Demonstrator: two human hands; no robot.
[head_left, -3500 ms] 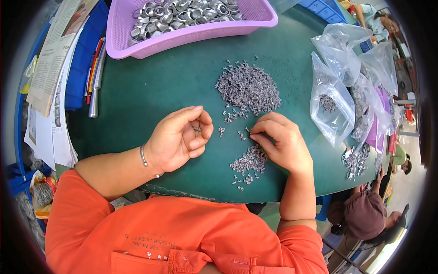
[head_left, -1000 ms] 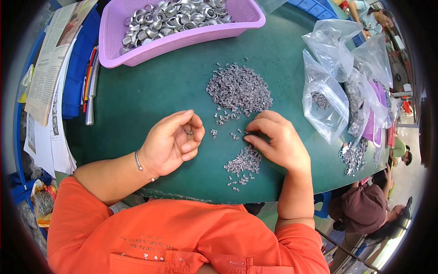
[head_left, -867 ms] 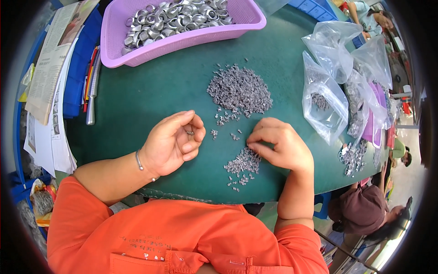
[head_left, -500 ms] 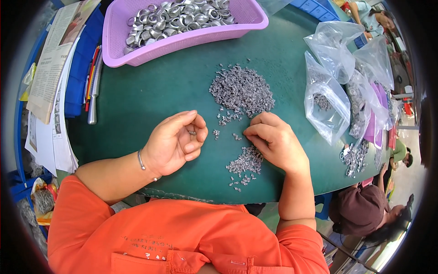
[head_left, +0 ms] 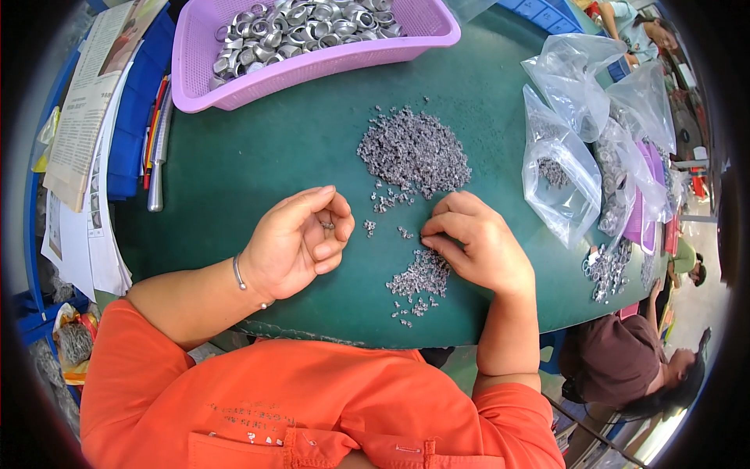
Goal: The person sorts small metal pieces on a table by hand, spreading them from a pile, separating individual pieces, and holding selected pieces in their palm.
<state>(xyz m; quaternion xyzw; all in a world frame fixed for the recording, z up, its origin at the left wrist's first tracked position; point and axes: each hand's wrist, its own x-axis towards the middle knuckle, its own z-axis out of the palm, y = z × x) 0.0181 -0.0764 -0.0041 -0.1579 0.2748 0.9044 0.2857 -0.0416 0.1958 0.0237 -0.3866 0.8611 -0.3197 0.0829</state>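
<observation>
My left hand [head_left: 293, 238] is turned palm up above the green table, its fingers curled over a few small grey metal pieces [head_left: 326, 225]. To its right, my right hand [head_left: 486, 248] is closed in a pinch with the thumb against the fingers; whatever lies between the tips is too small to make out. Its fingertips hover at the upper edge of a small heap of tiny grey metal parts [head_left: 420, 275]. Beyond the hands lies a larger heap of such parts [head_left: 414, 152]. Small clusters [head_left: 405, 232] are scattered between the two heaps.
A purple basket [head_left: 312, 72] of metal rings stands at the far left. Clear plastic bags [head_left: 564, 168] and loose silvery parts [head_left: 608, 270] lie on the right. Papers [head_left: 90, 125], a blue bin [head_left: 141, 109] and pens line the left edge. Other people sit at right.
My right hand has shifted slightly to the right, its pinch still closed. The left hand stays nearly in place, fingers curled.
</observation>
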